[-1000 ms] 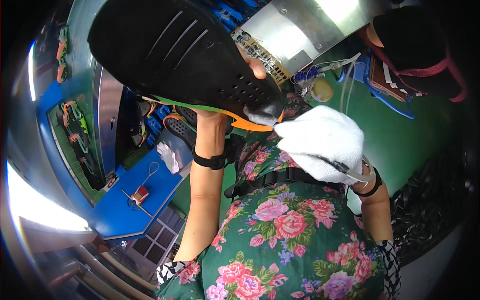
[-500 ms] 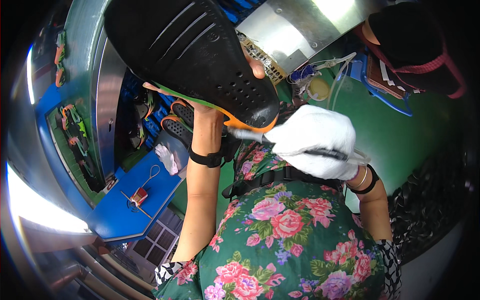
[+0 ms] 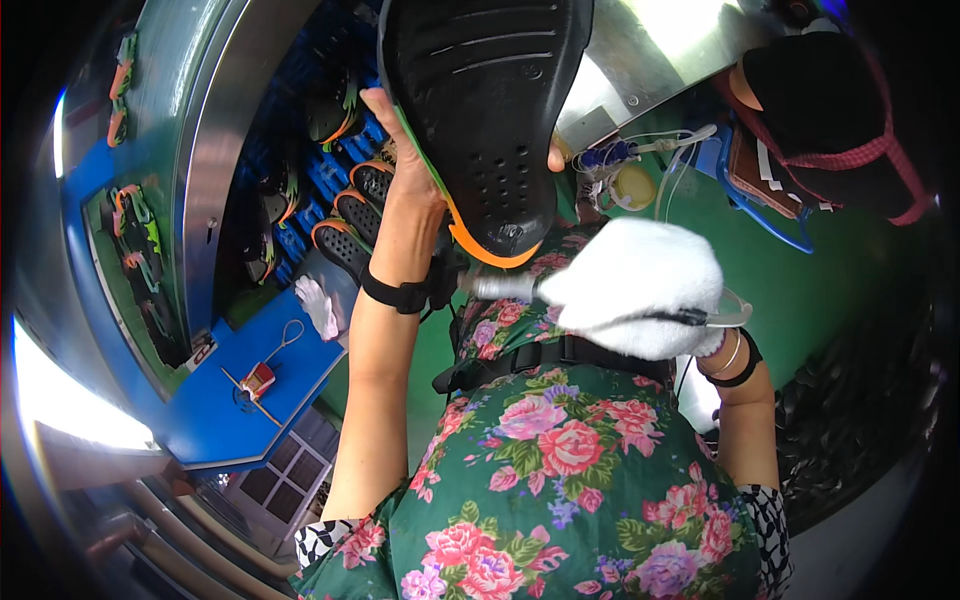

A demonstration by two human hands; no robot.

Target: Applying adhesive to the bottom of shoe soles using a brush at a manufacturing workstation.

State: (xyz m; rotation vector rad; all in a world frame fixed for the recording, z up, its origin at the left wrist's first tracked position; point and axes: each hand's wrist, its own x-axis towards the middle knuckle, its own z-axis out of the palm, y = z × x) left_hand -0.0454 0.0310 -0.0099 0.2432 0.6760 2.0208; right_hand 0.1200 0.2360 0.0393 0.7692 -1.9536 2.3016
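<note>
Black shoe sole, orange-edged: raised, gripped at its rim by left hand. Right hand, white-gloved: closed around metal nozzle tool, tip just below sole's heel.

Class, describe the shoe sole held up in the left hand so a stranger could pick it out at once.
Start at the blue slatted rack on the left, where small black soles with orange and green rims lie. Right of it, the bare left hand holds up a black rubber shoe sole. It alone is raised, looming largest, orange edge at its heel.
</note>
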